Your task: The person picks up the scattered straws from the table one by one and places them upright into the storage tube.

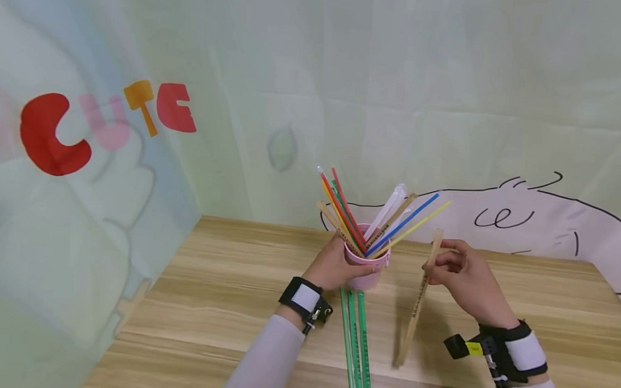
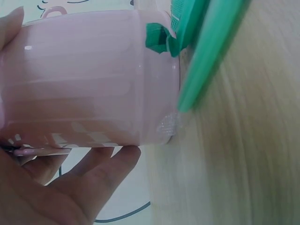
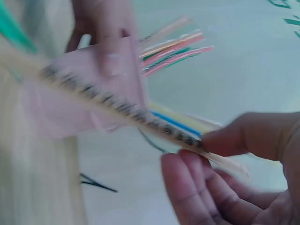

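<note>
A small pink bucket [image 1: 365, 280] stands on the table, and my left hand [image 1: 331, 264] grips it from the left with the thumb across its front. Several straws rise from the bucket, fanned to both sides: red, green, orange, brown, white, a blue straw [image 1: 409, 219] and a yellow straw [image 1: 422, 225]. My right hand [image 1: 469, 279], to the right of the bucket, pinches a light brown straw [image 1: 418, 303] with dark printing near its top. That straw slants down toward the table, apart from the bucket; in the right wrist view it crosses in front of the bucket [image 3: 56, 117].
Several green straws [image 1: 365, 344] lie on the wooden table [image 1: 209, 304] in front of the bucket, their far ends close to its base. A printed cloth backdrop [image 1: 421, 106] hangs behind the table and along its left side.
</note>
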The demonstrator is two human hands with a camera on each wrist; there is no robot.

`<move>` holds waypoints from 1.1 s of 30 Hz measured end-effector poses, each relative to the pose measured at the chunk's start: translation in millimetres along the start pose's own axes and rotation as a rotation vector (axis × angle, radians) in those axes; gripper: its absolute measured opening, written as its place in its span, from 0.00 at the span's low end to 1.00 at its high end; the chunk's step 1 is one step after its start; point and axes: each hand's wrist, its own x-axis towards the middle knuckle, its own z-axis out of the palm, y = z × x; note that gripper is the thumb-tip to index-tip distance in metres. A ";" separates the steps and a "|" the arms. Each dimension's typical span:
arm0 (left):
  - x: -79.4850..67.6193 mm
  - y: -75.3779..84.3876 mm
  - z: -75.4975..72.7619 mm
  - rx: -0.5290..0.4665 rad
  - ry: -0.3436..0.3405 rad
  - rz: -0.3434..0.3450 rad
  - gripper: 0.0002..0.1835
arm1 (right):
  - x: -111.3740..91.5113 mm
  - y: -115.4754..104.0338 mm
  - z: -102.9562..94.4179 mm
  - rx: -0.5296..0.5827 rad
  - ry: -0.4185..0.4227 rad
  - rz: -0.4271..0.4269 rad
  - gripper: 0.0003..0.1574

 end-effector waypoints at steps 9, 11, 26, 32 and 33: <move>-0.7 0.6 3.3 -0.002 0.010 0.001 0.48 | 0.4 -12.0 -11.6 0.263 0.171 -0.188 0.09; -1.2 0.4 3.8 0.005 0.014 -0.011 0.48 | 2.1 -16.4 -15.2 0.344 0.183 -0.218 0.09; 2.7 -0.2 3.4 0.004 0.021 -0.009 0.48 | 29.3 -39.1 -1.4 0.156 0.354 -0.258 0.15; 2.2 0.6 4.6 0.010 0.019 -0.040 0.51 | 40.0 -22.3 27.7 0.026 0.285 -0.196 0.20; 2.2 0.9 4.9 0.007 0.018 -0.042 0.51 | 41.2 -20.2 31.8 0.012 0.281 -0.180 0.20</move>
